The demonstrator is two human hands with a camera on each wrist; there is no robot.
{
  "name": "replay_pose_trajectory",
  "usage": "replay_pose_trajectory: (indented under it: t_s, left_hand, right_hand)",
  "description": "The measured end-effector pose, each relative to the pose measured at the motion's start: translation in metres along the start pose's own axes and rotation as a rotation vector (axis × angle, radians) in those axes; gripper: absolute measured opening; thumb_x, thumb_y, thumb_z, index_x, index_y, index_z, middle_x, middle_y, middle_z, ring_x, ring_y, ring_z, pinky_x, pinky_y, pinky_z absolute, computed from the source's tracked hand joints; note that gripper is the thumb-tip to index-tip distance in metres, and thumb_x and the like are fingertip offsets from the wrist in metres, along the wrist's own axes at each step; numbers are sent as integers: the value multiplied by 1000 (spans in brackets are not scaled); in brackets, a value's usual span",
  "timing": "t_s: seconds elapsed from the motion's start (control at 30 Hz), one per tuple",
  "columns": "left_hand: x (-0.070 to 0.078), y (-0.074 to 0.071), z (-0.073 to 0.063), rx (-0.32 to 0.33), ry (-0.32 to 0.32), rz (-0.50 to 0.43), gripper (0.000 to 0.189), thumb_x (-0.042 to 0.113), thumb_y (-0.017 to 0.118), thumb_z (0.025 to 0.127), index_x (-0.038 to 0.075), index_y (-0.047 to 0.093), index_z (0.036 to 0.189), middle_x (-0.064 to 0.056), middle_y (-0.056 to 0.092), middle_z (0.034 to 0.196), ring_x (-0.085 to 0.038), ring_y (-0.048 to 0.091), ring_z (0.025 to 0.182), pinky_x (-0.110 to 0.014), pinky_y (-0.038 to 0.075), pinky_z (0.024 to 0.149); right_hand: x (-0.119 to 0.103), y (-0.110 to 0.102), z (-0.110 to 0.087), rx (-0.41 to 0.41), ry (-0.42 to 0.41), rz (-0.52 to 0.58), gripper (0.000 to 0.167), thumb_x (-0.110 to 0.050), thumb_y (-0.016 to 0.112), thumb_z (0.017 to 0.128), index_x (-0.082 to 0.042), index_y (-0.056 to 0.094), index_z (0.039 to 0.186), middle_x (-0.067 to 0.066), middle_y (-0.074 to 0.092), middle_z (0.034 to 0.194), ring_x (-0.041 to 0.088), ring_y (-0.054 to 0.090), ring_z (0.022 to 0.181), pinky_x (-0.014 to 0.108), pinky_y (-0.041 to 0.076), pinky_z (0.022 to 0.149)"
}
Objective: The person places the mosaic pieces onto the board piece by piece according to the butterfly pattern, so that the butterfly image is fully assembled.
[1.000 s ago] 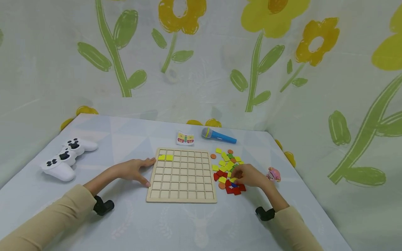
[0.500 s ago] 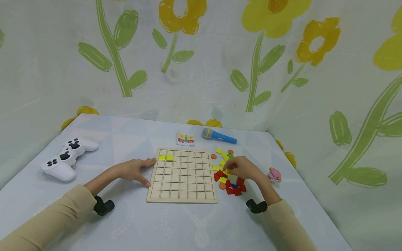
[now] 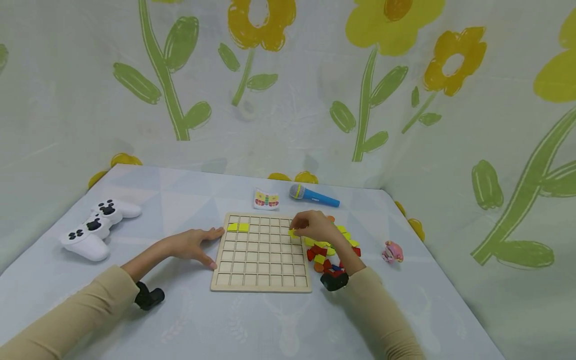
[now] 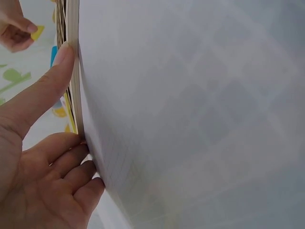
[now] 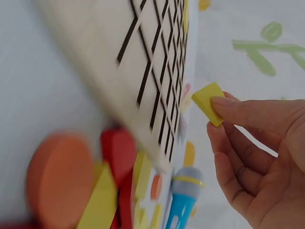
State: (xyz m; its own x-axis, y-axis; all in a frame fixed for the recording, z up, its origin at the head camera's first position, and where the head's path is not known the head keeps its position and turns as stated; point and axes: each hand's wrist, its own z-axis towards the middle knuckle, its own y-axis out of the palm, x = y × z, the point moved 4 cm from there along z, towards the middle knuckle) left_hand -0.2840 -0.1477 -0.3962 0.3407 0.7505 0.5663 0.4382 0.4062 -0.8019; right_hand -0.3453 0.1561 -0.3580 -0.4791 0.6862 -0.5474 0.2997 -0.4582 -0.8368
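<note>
Transfer appears in hand: the right hand's (image 3: 316, 228) grip pinches a yellow tile (image 5: 208, 102) above the grid board's (image 3: 261, 289) right side, the left hand (image 3: 191, 243), fingers apart, touches its left edge, and the next move likely calls for alignment before lowering.

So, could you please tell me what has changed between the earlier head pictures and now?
The right hand has moved leftward from the loose coloured pieces to the right side of the grid board, and now visibly pinches a yellow piece. The left hand still touches the board's left edge; the two yellow pieces on the board, controller and microphone stay put.
</note>
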Motion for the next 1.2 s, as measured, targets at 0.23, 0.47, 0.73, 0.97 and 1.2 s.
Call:
replay_pose_trajectory:
  t_s: [0.23, 0.47, 0.73, 0.97, 1.2]
  left_hand:
    - [0, 1, 0, -2, -6, -7, 102, 36, 85, 70, -6, 32, 146, -32, 25, 150, -46, 23, 139, -59, 22, 109]
    - [0, 1, 0, -2, -2, -12, 102, 35, 85, 70, -6, 32, 146, -31, 25, 150, -46, 23, 139, -58, 22, 109]
    - [-3, 1, 1, -1, 3, -2, 101, 36, 85, 71, -5, 32, 147, -31, 25, 150, -46, 23, 139, -59, 22, 109]
    - [-2, 1, 1, -2, 3, -7, 101, 36, 85, 71, -6, 32, 147, -31, 25, 150, -46, 22, 139, -59, 22, 109]
    - [-1, 0, 1, -5, 3, -6, 101, 37, 84, 71, -6, 32, 147, -31, 25, 150, -46, 21, 139, -60, 21, 109]
  right_hand:
    - [-16, 19, 28, -29, -18, 31, 14, -9, 71, 88, -11, 73, 101, 1, 68, 88, 13, 62, 80, 25, 52, 75]
    - [-25, 35, 51, -43, -6, 31, 14, -10, 70, 88, -12, 73, 101, 0, 69, 89, 11, 63, 82, 24, 51, 74]
    - [-36, 47, 72, -32, -21, 23, 17, -7, 69, 87, -11, 73, 103, 3, 71, 88, 13, 66, 77, 23, 51, 66]
    - [-43, 55, 81, -14, 8, 40, 15, -4, 71, 86, -7, 74, 101, 5, 71, 84, 13, 67, 72, 23, 52, 63]
    - [-45, 57, 79, 0, 40, 3, 10, -9, 74, 85, -7, 76, 94, 0, 68, 77, 9, 59, 67, 20, 47, 59]
